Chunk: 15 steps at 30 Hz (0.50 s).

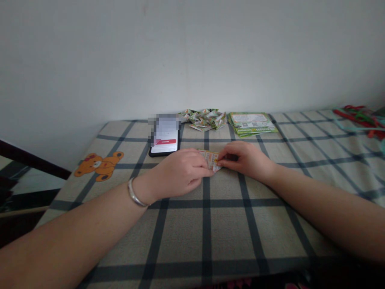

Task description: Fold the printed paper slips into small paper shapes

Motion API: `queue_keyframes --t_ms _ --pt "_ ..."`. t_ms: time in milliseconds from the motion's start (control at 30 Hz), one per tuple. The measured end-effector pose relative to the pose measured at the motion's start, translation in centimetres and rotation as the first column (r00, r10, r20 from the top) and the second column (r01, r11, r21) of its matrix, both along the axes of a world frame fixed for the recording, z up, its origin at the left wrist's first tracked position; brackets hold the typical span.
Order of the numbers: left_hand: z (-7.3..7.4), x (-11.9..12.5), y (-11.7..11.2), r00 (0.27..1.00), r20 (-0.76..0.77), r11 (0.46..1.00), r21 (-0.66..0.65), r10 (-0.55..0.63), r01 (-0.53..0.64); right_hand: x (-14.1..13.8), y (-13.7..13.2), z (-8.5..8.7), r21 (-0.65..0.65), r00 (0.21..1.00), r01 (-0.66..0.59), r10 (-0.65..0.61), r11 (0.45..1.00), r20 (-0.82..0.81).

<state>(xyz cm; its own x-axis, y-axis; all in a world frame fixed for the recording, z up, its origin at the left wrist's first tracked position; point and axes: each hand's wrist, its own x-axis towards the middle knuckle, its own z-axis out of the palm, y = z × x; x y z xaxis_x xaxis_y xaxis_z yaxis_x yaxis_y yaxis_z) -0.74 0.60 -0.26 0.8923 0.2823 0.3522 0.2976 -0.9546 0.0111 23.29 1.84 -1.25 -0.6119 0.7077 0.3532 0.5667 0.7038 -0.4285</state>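
Observation:
A small printed paper [210, 159], yellowish with tiny print, lies on the tablecloth between my two hands. One corner of it looks folded to a point. My left hand [183, 170], with a silver bangle at the wrist, has its fingers closed together over the paper's left side. My right hand [243, 158] pinches the right edge between thumb and forefinger. Part of the paper is hidden under the left fingers.
A phone [164, 149] with a lit screen lies behind my left hand. Several folded green-and-white paper pieces [204, 120] sit near the wall, beside a stack of flat printed sheets [252, 122]. Red and green items [361, 118] lie far right. A bear picture [99, 164] is at left.

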Motion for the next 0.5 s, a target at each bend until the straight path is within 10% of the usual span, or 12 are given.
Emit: queue_keyframes --t_ms 500 --pt "-0.18 -0.17 -0.37 0.999 -0.031 0.998 0.052 0.037 -0.035 0.73 -0.14 0.47 0.143 0.988 -0.147 0.139 0.979 0.064"
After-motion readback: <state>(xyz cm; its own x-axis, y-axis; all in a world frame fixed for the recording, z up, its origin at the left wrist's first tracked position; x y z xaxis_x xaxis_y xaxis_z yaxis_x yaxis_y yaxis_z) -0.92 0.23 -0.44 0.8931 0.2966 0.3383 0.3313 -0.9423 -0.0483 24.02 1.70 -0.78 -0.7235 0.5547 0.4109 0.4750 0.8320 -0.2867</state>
